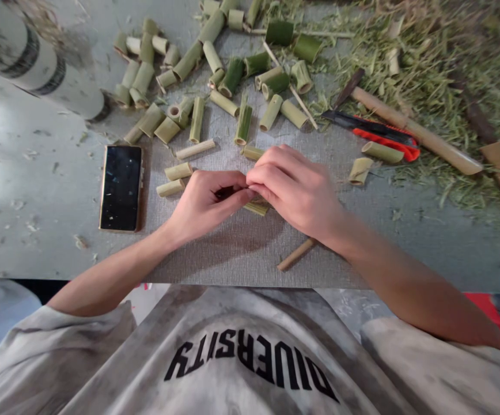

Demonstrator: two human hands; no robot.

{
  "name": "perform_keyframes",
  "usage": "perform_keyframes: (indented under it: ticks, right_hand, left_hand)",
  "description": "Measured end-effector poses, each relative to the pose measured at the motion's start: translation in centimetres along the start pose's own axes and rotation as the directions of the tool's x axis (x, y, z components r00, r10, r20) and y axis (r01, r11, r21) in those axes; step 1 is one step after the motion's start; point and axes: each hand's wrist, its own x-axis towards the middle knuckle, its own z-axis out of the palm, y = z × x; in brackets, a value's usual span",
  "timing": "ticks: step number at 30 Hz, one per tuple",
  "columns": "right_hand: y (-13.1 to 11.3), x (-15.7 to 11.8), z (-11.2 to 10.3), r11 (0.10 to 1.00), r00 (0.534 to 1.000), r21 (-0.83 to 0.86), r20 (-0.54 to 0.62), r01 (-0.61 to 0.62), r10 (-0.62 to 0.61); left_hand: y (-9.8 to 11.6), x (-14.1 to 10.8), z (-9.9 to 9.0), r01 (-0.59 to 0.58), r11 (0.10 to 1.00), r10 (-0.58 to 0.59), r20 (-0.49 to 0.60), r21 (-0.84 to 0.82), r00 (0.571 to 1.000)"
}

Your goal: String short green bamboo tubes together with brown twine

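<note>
My left hand (213, 202) and my right hand (297, 187) meet fingertip to fingertip above the table (233, 253). Both are pinched closed, and whatever lies between the fingertips is hidden or too small to name. Just under them a short green bamboo piece (256, 208) rests on the table, partly covered by my fingers. Behind my right fingers another bamboo piece (252, 153) shows one end. Two pale bamboo pieces (178, 171) lie left of my left hand. A thin brown stick (295, 255) pokes out from below my right wrist.
Many cut bamboo tubes (189, 60) spread across the back. At left lies a phone (121, 187), with a white cylinder (72, 83) behind it. A hammer (414, 129) and an orange-black cutter knife (375, 129) lie at right, by green shavings (444, 178).
</note>
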Motion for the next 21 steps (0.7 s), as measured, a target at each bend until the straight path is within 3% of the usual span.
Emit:
perform_keyframes:
  ticks: [5,7,9,11,14,17,21]
  right_hand:
    - [0.3,-0.2,0.2,0.993,0.998,0.115,-0.061,0.001,0.006]
    - [0.2,-0.3,0.1,0.991,0.992,0.132,-0.119,-0.027,0.043]
    - [0.0,-0.3,0.0,0.997,0.99,0.077,-0.14,0.009,0.002]
    - [-0.3,-0.3,0.0,0.987,0.986,-0.063,-0.067,0.147,-0.151]
    - [-1.1,-0.3,0.5,0.89,0.932,-0.278,0.127,0.361,-0.338]
    - [-1.6,-0.4,1.2,0.836,0.909,-0.361,0.218,0.414,-0.356]
    - [-2.1,-0.7,1.8,0.842,0.909,-0.357,0.258,0.404,-0.327]
  left_hand:
    - [-0.2,0.1,-0.1,0.01,0.999,-0.01,-0.005,-0.04,1.0]
    - [-0.7,0.1,-0.1,0.029,0.993,-0.035,-0.05,-0.114,0.998]
    - [-1.3,0.2,0.1,0.049,0.975,-0.077,-0.12,-0.216,0.99]
    - [-2.0,0.3,0.2,0.067,0.95,-0.125,-0.174,-0.306,0.977]
    - [-2.6,0.2,0.3,0.093,0.935,-0.169,-0.198,-0.343,0.966]
    - [-2.7,0.1,0.2,0.107,0.948,-0.169,-0.189,-0.298,0.967]
    - [-2.5,0.0,0.1,0.105,0.955,-0.158,-0.178,-0.277,0.971]
